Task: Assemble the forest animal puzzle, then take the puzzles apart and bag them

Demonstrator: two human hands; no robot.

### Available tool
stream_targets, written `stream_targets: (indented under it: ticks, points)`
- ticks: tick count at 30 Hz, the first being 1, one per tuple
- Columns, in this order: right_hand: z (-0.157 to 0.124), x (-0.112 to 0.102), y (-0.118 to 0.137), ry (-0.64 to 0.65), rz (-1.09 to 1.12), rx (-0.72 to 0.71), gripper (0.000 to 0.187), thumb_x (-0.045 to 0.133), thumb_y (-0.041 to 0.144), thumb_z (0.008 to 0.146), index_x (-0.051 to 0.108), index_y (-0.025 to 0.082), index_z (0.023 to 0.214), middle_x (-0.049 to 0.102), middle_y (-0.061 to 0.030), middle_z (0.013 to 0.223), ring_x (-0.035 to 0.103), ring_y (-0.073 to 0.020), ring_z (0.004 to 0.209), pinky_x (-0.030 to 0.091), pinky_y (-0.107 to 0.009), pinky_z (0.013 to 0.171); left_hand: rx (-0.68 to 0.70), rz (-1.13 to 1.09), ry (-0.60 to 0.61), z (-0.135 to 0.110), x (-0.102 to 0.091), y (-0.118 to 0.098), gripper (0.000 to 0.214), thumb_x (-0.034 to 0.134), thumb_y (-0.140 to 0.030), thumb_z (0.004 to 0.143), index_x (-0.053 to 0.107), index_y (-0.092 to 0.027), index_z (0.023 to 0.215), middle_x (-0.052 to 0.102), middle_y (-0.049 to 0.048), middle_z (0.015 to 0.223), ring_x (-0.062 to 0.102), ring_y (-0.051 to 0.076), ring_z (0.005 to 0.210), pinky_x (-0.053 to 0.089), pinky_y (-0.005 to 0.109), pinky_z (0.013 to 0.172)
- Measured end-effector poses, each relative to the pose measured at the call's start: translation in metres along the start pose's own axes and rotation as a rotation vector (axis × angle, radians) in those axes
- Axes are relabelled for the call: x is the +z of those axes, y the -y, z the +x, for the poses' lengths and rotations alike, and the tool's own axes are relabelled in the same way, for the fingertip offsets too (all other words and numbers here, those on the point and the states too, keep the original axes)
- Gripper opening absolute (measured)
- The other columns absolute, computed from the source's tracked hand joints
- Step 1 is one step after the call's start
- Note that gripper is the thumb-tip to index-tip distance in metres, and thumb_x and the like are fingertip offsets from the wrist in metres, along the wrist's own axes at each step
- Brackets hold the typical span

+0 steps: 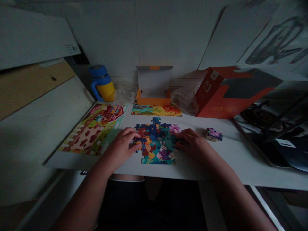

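Note:
A partly joined jigsaw puzzle (156,141) with cartoon animals on a dark blue and teal ground lies flat on the white table. Its outline is uneven, with a piece sticking out at the top. My left hand (126,142) is at its left edge, thumb and curled fingers gripping the border. From the opposite side, my right hand (191,141) holds the right edge with bent fingers; its fingertips are partly hidden in shadow. A small stack of puzzle pieces (213,134), purple on top, sits right of my right hand.
A farm picture sheet (96,128) lies at left, and a jungle picture strip (156,110) behind the puzzle. Further back stand a blue-yellow jug (103,85), an open orange box (154,100), clear plastic wrapping (185,98) and a red box (216,99). Dark equipment (279,138) occupies the right.

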State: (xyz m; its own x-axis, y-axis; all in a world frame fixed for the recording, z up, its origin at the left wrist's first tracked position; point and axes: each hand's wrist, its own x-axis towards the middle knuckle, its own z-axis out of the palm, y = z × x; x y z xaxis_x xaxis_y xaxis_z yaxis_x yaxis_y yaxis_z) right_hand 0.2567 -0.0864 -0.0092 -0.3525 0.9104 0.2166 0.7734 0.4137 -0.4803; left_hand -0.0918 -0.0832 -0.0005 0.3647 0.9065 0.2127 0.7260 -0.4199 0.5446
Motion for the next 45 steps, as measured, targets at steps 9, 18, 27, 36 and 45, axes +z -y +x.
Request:
stream_targets:
  ticks: [9,18,27,36,45]
  points:
    - [-0.006,-0.013,0.004,0.182,-0.258,-0.114,0.034,0.077,0.033,0.093,0.075,0.018,0.124,0.075,-0.0162,0.128,0.073,-0.0326,0.116,0.060,-0.049,0.103,0.199,0.322,0.323,0.003,-0.013,0.002,0.035,0.076,-0.030,0.094,0.069,-0.021,0.127,0.071,0.0102,0.137,0.067,0.029,0.126,0.053,0.045,0.109]
    - [0.003,-0.025,0.016,0.269,-0.337,-0.209,0.027,0.071,0.033,0.096,0.076,0.018,0.118,0.079,-0.0157,0.118,0.078,-0.0315,0.101,0.065,-0.045,0.088,0.313,0.472,0.351,0.004,-0.016,-0.017,0.029,0.069,-0.023,0.096,0.068,-0.016,0.124,0.073,0.0162,0.126,0.072,0.031,0.111,0.058,0.046,0.098]
    - [-0.021,-0.023,-0.007,0.143,-0.203,-0.206,0.036,0.070,0.031,0.095,0.072,0.024,0.130,0.077,-0.0123,0.125,0.076,-0.0297,0.109,0.064,-0.048,0.095,0.295,0.412,0.248,-0.018,-0.014,-0.011,0.026,0.070,-0.024,0.096,0.069,-0.018,0.122,0.072,0.0138,0.127,0.069,0.031,0.113,0.058,0.050,0.099]
    - [-0.040,-0.007,0.006,0.008,-0.324,-0.205,0.027,0.056,0.031,0.103,0.070,0.015,0.121,0.069,-0.0214,0.122,0.073,-0.0319,0.104,0.065,-0.048,0.090,0.147,0.344,0.095,-0.041,-0.002,-0.004,0.023,0.070,-0.033,0.099,0.071,-0.018,0.117,0.070,0.0116,0.117,0.067,0.029,0.107,0.059,0.048,0.096]
    - [-0.070,-0.014,0.001,-0.010,-0.245,-0.198,0.032,0.060,0.032,0.101,0.068,0.019,0.129,0.072,-0.0181,0.119,0.074,-0.0318,0.105,0.066,-0.048,0.092,0.125,0.276,0.111,-0.072,-0.008,-0.005,0.026,0.067,-0.028,0.100,0.069,-0.023,0.126,0.071,0.0080,0.114,0.067,0.027,0.108,0.059,0.047,0.097]
